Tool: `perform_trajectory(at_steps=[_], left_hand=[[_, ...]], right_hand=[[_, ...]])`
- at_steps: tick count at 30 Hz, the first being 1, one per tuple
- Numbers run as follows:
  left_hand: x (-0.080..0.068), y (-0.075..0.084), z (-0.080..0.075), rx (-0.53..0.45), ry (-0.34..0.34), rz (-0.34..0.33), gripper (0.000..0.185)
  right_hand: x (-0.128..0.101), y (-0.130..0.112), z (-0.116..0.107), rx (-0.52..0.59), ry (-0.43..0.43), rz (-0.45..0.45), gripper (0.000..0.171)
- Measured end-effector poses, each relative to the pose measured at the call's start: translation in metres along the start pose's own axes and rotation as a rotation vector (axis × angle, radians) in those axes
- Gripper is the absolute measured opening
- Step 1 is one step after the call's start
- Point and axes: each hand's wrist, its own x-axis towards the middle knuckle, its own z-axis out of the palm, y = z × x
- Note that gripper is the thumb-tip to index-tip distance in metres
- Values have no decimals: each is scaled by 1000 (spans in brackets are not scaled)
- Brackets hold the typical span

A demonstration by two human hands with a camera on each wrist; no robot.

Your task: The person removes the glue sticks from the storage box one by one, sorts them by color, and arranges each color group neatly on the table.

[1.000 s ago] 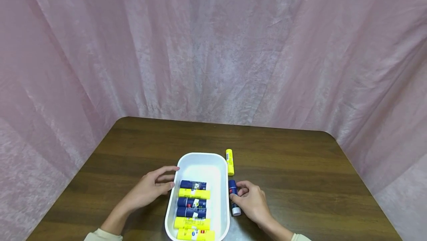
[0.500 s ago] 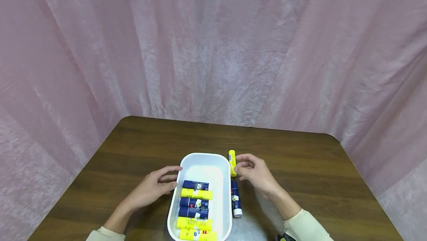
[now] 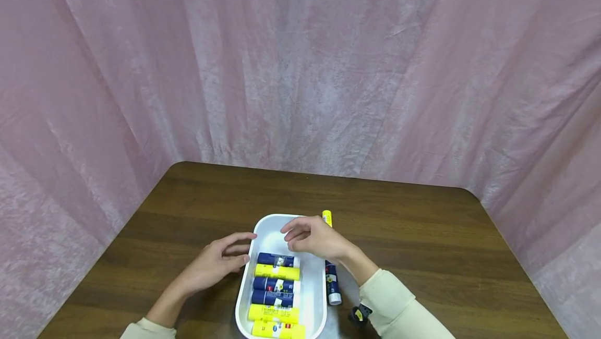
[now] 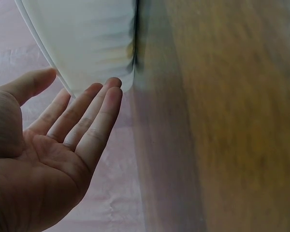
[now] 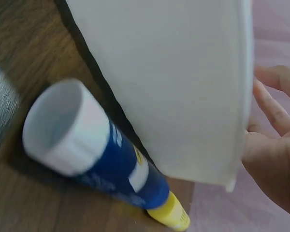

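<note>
A white plastic tray (image 3: 315,307) holds several blue and yellow glue sticks, lying crosswise in a column. My left hand (image 3: 209,266) is at the tray's left side, fingertips at its rim; in the left wrist view the fingers (image 4: 102,121) are extended and the palm holds nothing. My right hand (image 3: 315,237) hovers over the tray's far part, fingers loosely bent, with nothing visible between them. Outside the tray's right wall lie a blue glue stick (image 3: 333,287) with a white end and, farther back, a yellow glue stick (image 3: 327,217), partly covered by the right hand.
All of this rests on a dark brown wooden table (image 3: 413,234) with rounded far corners. A pink velvet curtain (image 3: 300,68) hangs behind it. A black device (image 3: 360,314) is strapped at the right wrist.
My right hand has moved from the blue glue stick to the yellow one behind it, then left over the tray. Both sticks stay on the table. The left hand keeps its place.
</note>
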Motion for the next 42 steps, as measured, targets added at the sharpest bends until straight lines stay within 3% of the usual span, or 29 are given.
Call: perform_trajectory(at_steps=[10, 20, 42], left_hand=[[1, 2, -1, 10, -1, 18, 49], [2, 1, -1, 10, -4, 16, 50], [1, 0, -1, 1, -5, -1, 51]], right_hand=[[22, 6, 15, -119, -14, 67, 30], [27, 10, 25, -201, -80, 133, 27], [27, 10, 37, -419, -83, 91, 22]])
